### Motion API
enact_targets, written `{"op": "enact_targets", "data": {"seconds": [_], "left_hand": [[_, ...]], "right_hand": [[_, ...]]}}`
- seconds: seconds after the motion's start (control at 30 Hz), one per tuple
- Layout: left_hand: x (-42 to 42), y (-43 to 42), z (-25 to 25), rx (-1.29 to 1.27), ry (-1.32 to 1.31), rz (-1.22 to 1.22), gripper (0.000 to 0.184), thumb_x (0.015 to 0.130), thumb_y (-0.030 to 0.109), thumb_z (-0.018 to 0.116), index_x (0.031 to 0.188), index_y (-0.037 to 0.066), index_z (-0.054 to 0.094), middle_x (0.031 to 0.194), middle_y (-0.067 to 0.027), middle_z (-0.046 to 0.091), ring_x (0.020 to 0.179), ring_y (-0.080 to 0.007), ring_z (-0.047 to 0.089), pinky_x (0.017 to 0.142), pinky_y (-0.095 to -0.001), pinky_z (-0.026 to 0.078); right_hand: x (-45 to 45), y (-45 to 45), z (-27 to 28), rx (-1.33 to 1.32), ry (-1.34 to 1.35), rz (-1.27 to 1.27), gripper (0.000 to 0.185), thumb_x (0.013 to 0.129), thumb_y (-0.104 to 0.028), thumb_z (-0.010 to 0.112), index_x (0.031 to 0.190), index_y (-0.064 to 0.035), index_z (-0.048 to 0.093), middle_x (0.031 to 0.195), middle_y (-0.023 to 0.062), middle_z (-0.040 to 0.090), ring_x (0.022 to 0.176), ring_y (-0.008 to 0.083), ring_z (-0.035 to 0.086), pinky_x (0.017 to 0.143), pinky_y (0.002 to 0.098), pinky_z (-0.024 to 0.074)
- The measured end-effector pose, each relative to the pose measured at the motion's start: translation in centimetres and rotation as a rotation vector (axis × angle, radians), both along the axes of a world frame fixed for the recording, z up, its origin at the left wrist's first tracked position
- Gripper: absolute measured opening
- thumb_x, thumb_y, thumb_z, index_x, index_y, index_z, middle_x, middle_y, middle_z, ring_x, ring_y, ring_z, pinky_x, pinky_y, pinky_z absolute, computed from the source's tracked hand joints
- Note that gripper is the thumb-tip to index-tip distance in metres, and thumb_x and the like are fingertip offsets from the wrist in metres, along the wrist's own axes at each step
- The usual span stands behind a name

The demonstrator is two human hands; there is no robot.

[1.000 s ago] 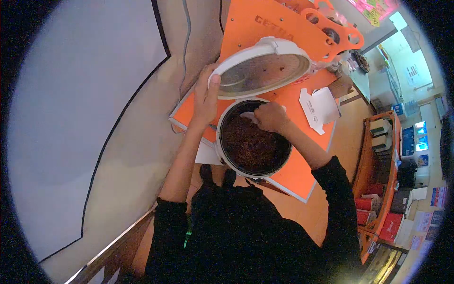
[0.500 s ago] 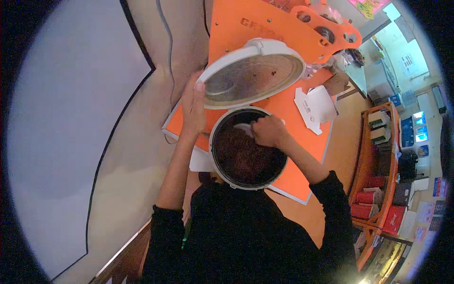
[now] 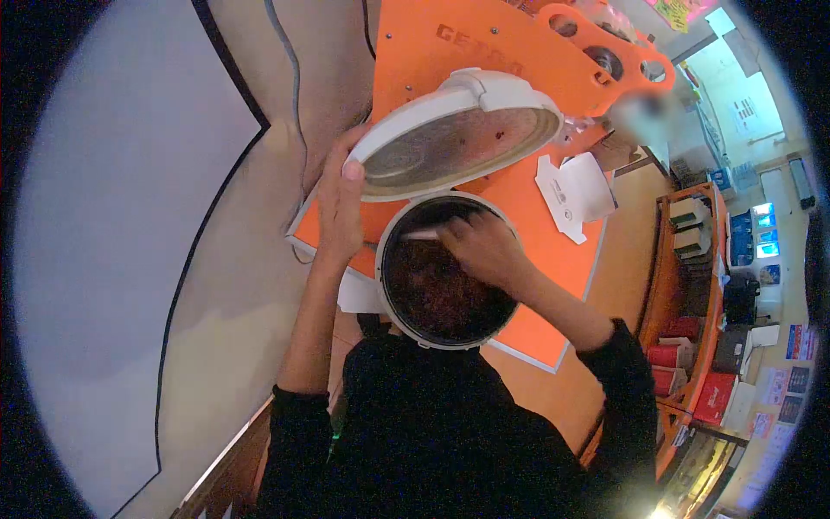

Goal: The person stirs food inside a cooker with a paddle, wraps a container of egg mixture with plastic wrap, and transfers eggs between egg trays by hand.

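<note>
A round rice cooker [image 3: 386,298] with a pale rim and dark inner pot stands open in front of me. Its raised lid [image 3: 484,147] tilts back above it, and my left hand [image 3: 340,203] grips the lid's left edge. Inside the pot lies a dark brownish, grainy mass [image 3: 445,298]. My right hand [image 3: 484,249] reaches over the pot's right side, with its fingers closed around a white rice paddle [image 3: 421,234]. The paddle points left, near the pot's far wall; part of it is hidden by the fingers.
The cooker stands on an orange table [image 3: 553,285], below an orange upright panel [image 3: 432,43]. An unfolded white carton [image 3: 584,195] lies at the right. A wall [image 3: 251,259] is close on my left. Orange shelving [image 3: 683,303] with boxes stands farther right, near a blurred patch at the back.
My right hand has shifted slightly left within the pot, and the paddle now lies flatter, pointing left. My left hand still holds the raised lid.
</note>
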State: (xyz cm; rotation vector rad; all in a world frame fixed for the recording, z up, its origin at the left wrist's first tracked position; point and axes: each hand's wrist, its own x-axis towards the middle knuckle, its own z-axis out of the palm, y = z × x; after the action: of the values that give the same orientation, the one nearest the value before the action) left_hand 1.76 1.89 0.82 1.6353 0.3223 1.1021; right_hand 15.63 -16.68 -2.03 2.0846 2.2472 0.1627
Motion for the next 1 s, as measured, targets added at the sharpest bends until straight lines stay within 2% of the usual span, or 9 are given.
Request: {"op": "enact_targets", "data": {"seconds": [0.1,0.17,0.27,0.5,0.6,0.7,0.77,0.87,1.0], "left_hand": [[0.0,-0.2,-0.3,-0.053,-0.013,-0.021,0.053,0.098,0.043,0.034,0.119,-0.002,0.051,0.113,-0.0134,0.055,0.107,-0.0203,0.049,0.095,-0.0331,0.036],[-0.1,-0.4,0.1,-0.027,-0.012,0.0,0.052,0.098,0.042,0.034,0.12,-0.002,0.051,0.113,-0.0131,0.055,0.107,-0.0201,0.049,0.095,-0.0329,0.036],[-0.4,-0.7,0.4,0.033,0.007,0.03,0.05,0.098,0.041,0.035,0.12,-0.002,0.05,0.113,-0.0126,0.055,0.107,-0.0198,0.049,0.095,-0.0325,0.036],[-0.7,-0.6,1.0,0.083,0.014,0.011,0.049,0.098,0.041,0.034,0.118,0.0,0.051,0.113,-0.012,0.055,0.108,-0.0201,0.05,0.096,-0.0326,0.036],[-0.6,-0.6,0.8,0.028,0.011,-0.001,0.05,0.098,0.042,0.034,0.119,0.0,0.051,0.113,-0.0124,0.055,0.108,-0.0203,0.05,0.096,-0.0329,0.036],[-0.4,-0.3,0.0,0.0,0.042,-0.02,0.061,0.095,0.051,0.034,0.125,0.001,0.049,0.123,-0.0145,0.052,0.118,-0.0254,0.045,0.102,-0.0377,0.03],[-0.4,-0.5,0.0,-0.003,0.03,-0.014,0.057,0.096,0.048,0.035,0.122,0.0,0.05,0.119,-0.0136,0.053,0.113,-0.0229,0.047,0.099,-0.0354,0.033],[-0.4,-0.6,0.2,0.007,0.006,-0.006,0.052,0.098,0.045,0.035,0.119,0.0,0.05,0.114,-0.0126,0.054,0.108,-0.0204,0.049,0.096,-0.0331,0.036],[-0.4,-0.7,0.3,0.014,-0.025,-0.011,0.05,0.098,0.043,0.034,0.118,-0.001,0.051,0.113,-0.0125,0.054,0.108,-0.0202,0.049,0.096,-0.0326,0.035]], "right_hand": [[0.2,3.4,-1.7,-0.006,-0.085,0.157,0.026,0.072,-0.02,0.06,0.093,-0.0055,0.064,0.067,0.0117,0.064,0.068,0.0307,0.067,0.056,0.0453,0.0524],[-0.7,4.6,2.2,-0.353,0.046,0.111,0.025,0.068,-0.023,0.062,0.087,-0.0063,0.067,0.07,0.0129,0.066,0.069,0.0317,0.067,0.058,0.0441,0.0529],[-0.4,4.8,1.8,-0.473,0.035,0.159,0.025,0.063,-0.025,0.065,0.079,-0.0065,0.068,0.071,0.0134,0.066,0.069,0.0318,0.067,0.057,0.0447,0.053],[-0.2,-0.9,2.0,-0.519,0.009,0.13,0.022,0.07,-0.031,0.062,0.071,-0.0102,0.07,0.07,0.0142,0.067,0.066,0.0304,0.067,0.056,0.0455,0.0534],[0.1,-2.1,4.4,-0.532,0.016,-0.024,0.02,0.063,-0.024,0.066,0.076,-0.0089,0.066,0.06,0.0138,0.062,0.057,0.0304,0.064,0.049,0.0423,0.051],[0.2,-1.7,3.9,-0.367,-0.078,-0.168,0.03,0.068,-0.023,0.063,0.097,-0.014,0.067,0.062,0.0125,0.063,0.058,0.0281,0.065,0.047,0.0413,0.0502],[0.1,0.0,0.8,-0.231,-0.266,-0.319,0.032,0.081,-0.013,0.056,0.11,-0.0197,0.064,0.069,0.0057,0.066,0.059,0.0268,0.066,0.047,0.038,0.0515],[0.9,1.1,-2.4,-0.179,-0.06,-0.125,0.037,0.083,-0.014,0.054,0.118,-0.0232,0.06,0.07,0.0066,0.067,0.059,0.0276,0.066,0.047,0.0406,0.0512],[-2.9,0.0,2.6,-0.378,0.036,0.024,0.034,0.082,-0.017,0.056,0.115,-0.0202,0.064,0.073,0.0097,0.068,0.062,0.0285,0.067,0.051,0.0426,0.0525]]}}
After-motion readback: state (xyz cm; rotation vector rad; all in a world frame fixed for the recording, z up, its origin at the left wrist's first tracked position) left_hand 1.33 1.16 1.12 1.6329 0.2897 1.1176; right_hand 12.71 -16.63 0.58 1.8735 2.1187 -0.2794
